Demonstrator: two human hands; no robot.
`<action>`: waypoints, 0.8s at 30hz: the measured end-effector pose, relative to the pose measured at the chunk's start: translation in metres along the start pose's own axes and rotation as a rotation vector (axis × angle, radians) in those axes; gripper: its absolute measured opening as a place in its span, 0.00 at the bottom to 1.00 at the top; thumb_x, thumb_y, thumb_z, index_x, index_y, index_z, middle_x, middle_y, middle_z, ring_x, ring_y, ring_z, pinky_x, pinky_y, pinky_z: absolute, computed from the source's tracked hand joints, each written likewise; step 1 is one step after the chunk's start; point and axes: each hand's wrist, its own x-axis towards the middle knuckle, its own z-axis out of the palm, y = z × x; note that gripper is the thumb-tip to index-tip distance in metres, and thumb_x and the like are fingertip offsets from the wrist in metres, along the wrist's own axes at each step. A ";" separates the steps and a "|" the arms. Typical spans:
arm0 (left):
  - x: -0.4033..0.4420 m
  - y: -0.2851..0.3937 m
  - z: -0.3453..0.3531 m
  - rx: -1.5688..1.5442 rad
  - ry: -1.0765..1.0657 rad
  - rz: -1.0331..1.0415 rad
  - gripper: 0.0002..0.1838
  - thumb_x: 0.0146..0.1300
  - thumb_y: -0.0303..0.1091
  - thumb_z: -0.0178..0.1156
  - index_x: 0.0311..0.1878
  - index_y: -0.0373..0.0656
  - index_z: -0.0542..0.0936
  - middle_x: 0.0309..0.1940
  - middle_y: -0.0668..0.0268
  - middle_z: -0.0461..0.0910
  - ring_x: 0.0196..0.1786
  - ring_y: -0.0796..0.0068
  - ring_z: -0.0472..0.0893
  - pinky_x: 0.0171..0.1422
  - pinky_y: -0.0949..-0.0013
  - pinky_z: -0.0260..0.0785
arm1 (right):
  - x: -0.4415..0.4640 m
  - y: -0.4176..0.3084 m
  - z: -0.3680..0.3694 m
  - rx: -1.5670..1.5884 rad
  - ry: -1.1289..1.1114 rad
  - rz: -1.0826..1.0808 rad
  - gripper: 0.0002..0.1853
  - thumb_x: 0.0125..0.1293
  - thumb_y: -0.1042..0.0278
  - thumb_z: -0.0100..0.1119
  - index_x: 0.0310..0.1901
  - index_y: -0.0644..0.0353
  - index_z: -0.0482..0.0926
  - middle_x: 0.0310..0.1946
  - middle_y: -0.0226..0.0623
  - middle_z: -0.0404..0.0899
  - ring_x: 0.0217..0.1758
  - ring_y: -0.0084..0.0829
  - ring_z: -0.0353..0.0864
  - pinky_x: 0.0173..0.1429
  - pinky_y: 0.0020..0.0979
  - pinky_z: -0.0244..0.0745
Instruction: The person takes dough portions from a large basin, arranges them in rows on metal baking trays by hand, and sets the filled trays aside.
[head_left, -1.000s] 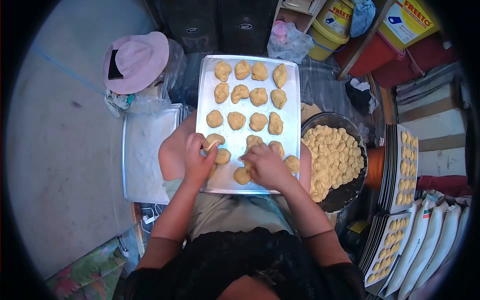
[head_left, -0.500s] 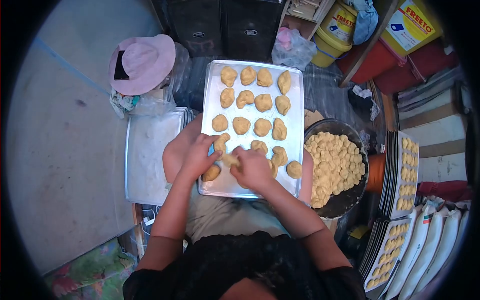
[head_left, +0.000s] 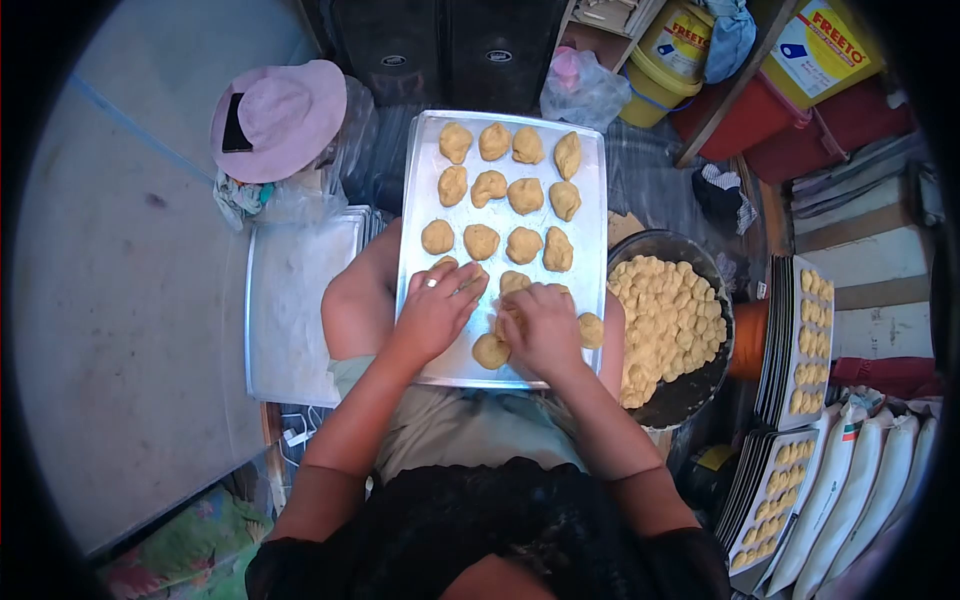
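Observation:
A metal tray [head_left: 420, 210] lies across my lap with rows of yellowish dough pieces [head_left: 481, 242] on it. My left hand [head_left: 436, 305], with a ring on one finger, lies palm down over dough in the fourth row, its fingers stretched forward. Beside it, my right hand [head_left: 540, 325] is curled over dough near the tray's lower middle; what its fingers hold is hidden. One round piece [head_left: 490, 351] sits just left of that hand, and another [head_left: 591, 330] rests to its right.
A black basin [head_left: 690, 398] full of dough lumps stands at the right. Stacked trays [head_left: 300, 300] lie at the left, beneath a pink hat [head_left: 280, 120]. More stacked trays [head_left: 812, 342] with dough stand at the far right, near yellow buckets [head_left: 670, 60].
My left hand has turned flatter and moved onto the fourth-row dough. My right hand has moved right, away from the left hand, where it had been holding a dough piece half a second ago.

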 end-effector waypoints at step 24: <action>-0.064 0.050 -0.005 -0.040 0.020 -0.148 0.20 0.57 0.36 0.70 0.52 0.40 0.80 0.51 0.56 0.75 0.55 0.52 0.75 0.57 0.54 0.69 | -0.081 0.043 0.004 0.640 0.265 0.127 0.19 0.57 0.72 0.68 0.50 0.63 0.75 0.46 0.45 0.76 0.51 0.42 0.78 0.57 0.36 0.73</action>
